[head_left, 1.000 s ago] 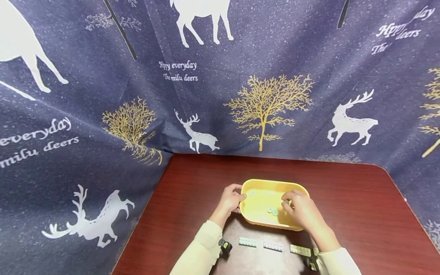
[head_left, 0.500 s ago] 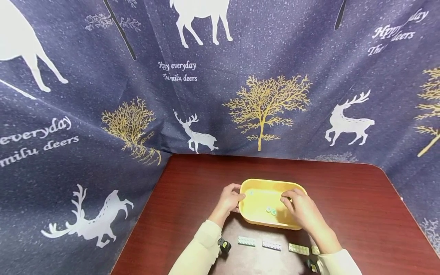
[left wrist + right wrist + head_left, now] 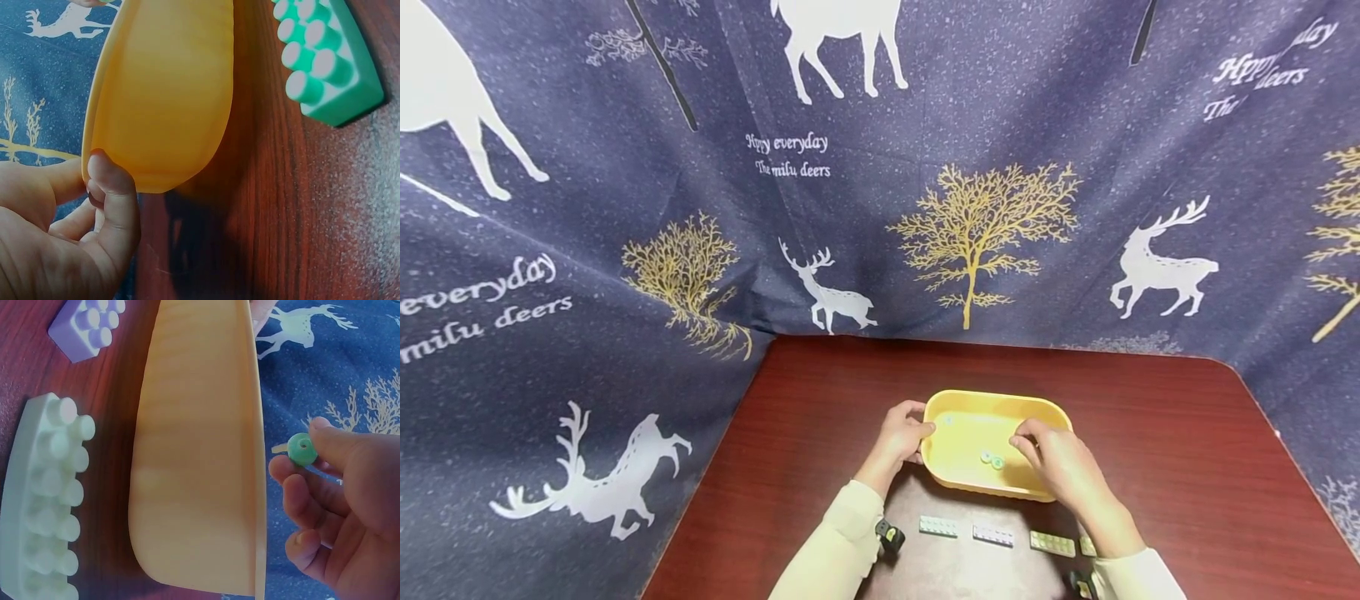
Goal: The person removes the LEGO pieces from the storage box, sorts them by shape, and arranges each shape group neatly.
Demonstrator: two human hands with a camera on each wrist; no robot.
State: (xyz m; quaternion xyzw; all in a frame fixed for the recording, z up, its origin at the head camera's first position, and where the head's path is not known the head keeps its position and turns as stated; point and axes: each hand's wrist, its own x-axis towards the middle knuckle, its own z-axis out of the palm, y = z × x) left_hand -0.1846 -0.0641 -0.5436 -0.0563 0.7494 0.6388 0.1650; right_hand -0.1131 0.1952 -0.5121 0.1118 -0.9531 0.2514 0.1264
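A yellow plastic bin [image 3: 977, 485] stands on the table. My left hand [image 3: 900, 432] grips its left end, thumb and fingers pinching the rim, as the left wrist view shows close up. Over the right part of the bin, my right hand [image 3: 1066, 462] pinches a small green round piece with a hole, like a bead or button [image 3: 302, 449]. A pale stub juts out beside that piece. On the bin's floor lie two small round pieces [image 3: 997, 462] side by side, and a bluish one [image 3: 948, 421] sits near the left end.
In front of the bin, a green studded building block [image 3: 938, 526], a purple block [image 3: 992, 534] and a pale green block [image 3: 1052, 544] lie in a row. Another pale block [image 3: 1087, 546] is partly hidden by the right wrist. Patterned cloth [image 3: 850, 208] hangs behind the table.
My right hand has shifted slightly left, and the piece at its fingertips no longer shows in the head view. The left hand keeps its hold on the bin.
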